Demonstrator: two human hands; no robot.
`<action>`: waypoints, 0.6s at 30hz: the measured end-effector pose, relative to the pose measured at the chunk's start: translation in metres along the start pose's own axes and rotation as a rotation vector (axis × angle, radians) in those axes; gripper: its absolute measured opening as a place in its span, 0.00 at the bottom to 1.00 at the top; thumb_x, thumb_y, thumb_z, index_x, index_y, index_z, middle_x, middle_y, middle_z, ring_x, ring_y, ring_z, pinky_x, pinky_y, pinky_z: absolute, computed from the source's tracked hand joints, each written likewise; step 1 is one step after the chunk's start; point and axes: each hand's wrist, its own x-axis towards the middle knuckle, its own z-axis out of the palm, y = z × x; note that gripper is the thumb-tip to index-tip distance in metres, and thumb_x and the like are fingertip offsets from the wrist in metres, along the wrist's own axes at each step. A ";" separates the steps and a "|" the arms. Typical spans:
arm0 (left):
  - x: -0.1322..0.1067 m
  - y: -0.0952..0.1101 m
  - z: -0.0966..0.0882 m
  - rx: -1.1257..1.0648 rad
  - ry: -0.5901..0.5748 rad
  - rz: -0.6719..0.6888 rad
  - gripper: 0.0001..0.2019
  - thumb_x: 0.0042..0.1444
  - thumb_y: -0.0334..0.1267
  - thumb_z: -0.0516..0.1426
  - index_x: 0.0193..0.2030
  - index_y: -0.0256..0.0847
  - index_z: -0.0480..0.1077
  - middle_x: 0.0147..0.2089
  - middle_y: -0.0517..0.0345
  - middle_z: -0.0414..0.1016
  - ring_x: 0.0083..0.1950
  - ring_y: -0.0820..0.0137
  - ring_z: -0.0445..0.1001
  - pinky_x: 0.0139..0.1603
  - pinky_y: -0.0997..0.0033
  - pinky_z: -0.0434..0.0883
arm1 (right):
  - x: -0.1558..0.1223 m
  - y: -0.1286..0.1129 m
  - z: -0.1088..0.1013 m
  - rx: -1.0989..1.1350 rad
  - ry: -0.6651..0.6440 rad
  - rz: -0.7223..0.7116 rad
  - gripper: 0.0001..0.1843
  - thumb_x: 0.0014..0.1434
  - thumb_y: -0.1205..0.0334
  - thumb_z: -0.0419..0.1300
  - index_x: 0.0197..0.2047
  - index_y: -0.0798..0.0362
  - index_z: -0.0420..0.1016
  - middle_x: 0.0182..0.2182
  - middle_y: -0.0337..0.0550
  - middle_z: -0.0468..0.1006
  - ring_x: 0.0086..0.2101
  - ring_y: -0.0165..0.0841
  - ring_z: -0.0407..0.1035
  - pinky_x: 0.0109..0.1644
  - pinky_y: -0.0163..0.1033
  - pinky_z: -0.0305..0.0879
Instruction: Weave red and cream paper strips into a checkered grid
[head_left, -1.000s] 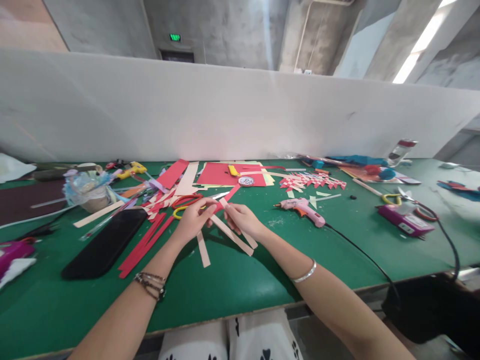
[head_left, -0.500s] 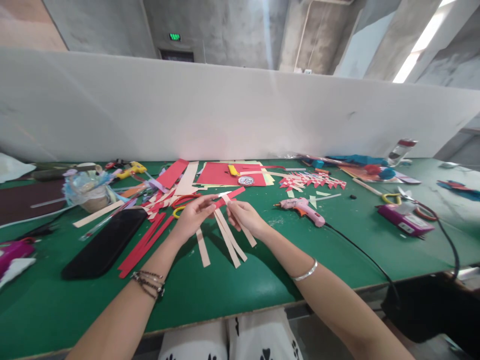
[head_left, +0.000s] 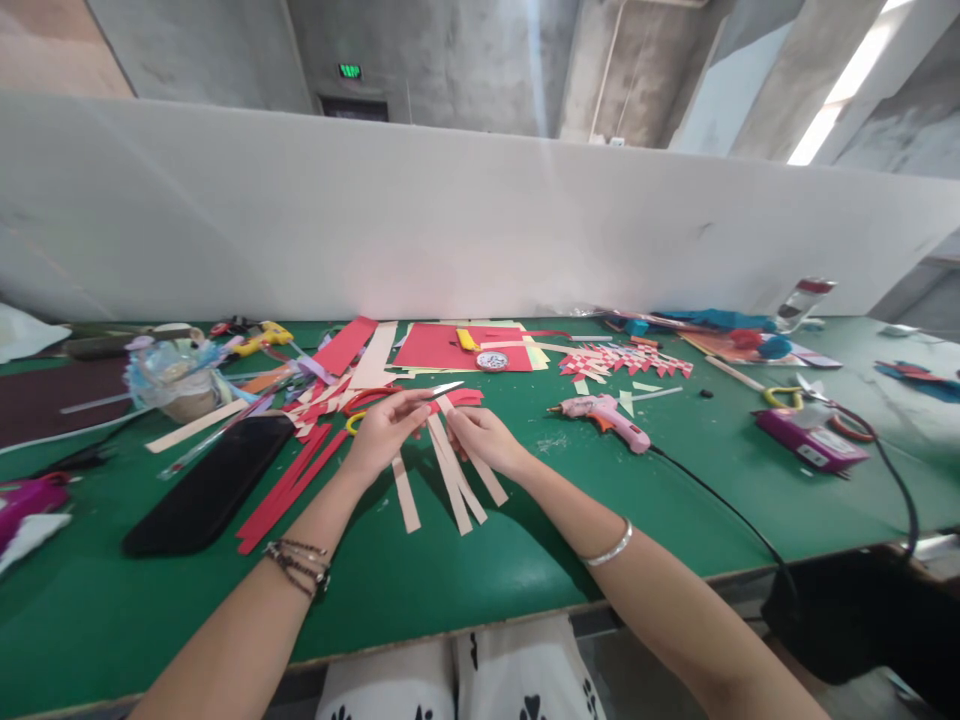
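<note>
Left of the glue gun [head_left: 606, 418], the left hand [head_left: 386, 430] grips a red strip [head_left: 469, 397] and the right hand [head_left: 484, 440] pinches a pale strip [head_left: 491, 482] crossing it. A loosened pinch could skew the crossing; the scissors [head_left: 448, 389], also on that side, could nick either hand.

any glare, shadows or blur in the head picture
Head view: a pale streak of glare runs down the tall white partition; the green tabletop looks washed out toward the far right. Also in the head view, a soft shadow falls on it beneath the bare right hand, and the lettering on the small glowing green sign is too blurred to read.
</note>
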 end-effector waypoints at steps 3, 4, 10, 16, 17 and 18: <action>0.000 -0.003 0.001 -0.024 -0.005 -0.036 0.24 0.45 0.50 0.60 0.45 0.35 0.71 0.31 0.56 0.75 0.30 0.71 0.71 0.32 0.71 0.72 | 0.000 0.002 0.001 -0.069 0.008 -0.038 0.22 0.60 0.47 0.46 0.22 0.53 0.62 0.19 0.37 0.63 0.19 0.25 0.59 0.23 0.32 0.56; 0.000 -0.003 0.001 -0.028 -0.003 -0.049 0.24 0.45 0.51 0.60 0.45 0.35 0.71 0.32 0.55 0.76 0.31 0.70 0.72 0.33 0.70 0.73 | 0.000 0.002 0.001 -0.090 0.011 -0.047 0.22 0.60 0.47 0.45 0.22 0.53 0.62 0.19 0.37 0.63 0.20 0.26 0.59 0.23 0.32 0.56; 0.001 -0.005 0.001 -0.032 0.024 -0.059 0.25 0.43 0.52 0.60 0.43 0.35 0.72 0.32 0.54 0.76 0.31 0.68 0.74 0.34 0.66 0.75 | -0.003 -0.004 0.000 -0.217 0.046 -0.067 0.22 0.59 0.49 0.46 0.19 0.54 0.59 0.18 0.37 0.60 0.22 0.27 0.55 0.25 0.33 0.50; 0.001 -0.006 0.001 -0.038 0.035 -0.062 0.24 0.43 0.52 0.60 0.42 0.35 0.72 0.31 0.55 0.77 0.31 0.69 0.74 0.34 0.67 0.75 | -0.005 -0.008 -0.004 -0.251 -0.002 -0.101 0.22 0.58 0.51 0.46 0.17 0.53 0.51 0.17 0.35 0.50 0.21 0.25 0.47 0.24 0.33 0.43; 0.001 -0.005 0.001 -0.034 0.031 -0.058 0.24 0.43 0.52 0.60 0.42 0.35 0.72 0.31 0.55 0.77 0.31 0.68 0.75 0.34 0.67 0.75 | -0.005 -0.008 -0.004 -0.258 -0.008 -0.103 0.22 0.58 0.51 0.46 0.17 0.53 0.49 0.17 0.34 0.50 0.21 0.25 0.46 0.24 0.33 0.42; 0.001 -0.005 0.000 -0.028 0.027 -0.053 0.24 0.43 0.52 0.60 0.42 0.35 0.72 0.31 0.55 0.77 0.31 0.68 0.75 0.34 0.67 0.75 | -0.005 -0.008 -0.005 -0.263 -0.012 -0.103 0.22 0.58 0.50 0.46 0.17 0.52 0.49 0.17 0.34 0.49 0.20 0.25 0.46 0.24 0.33 0.42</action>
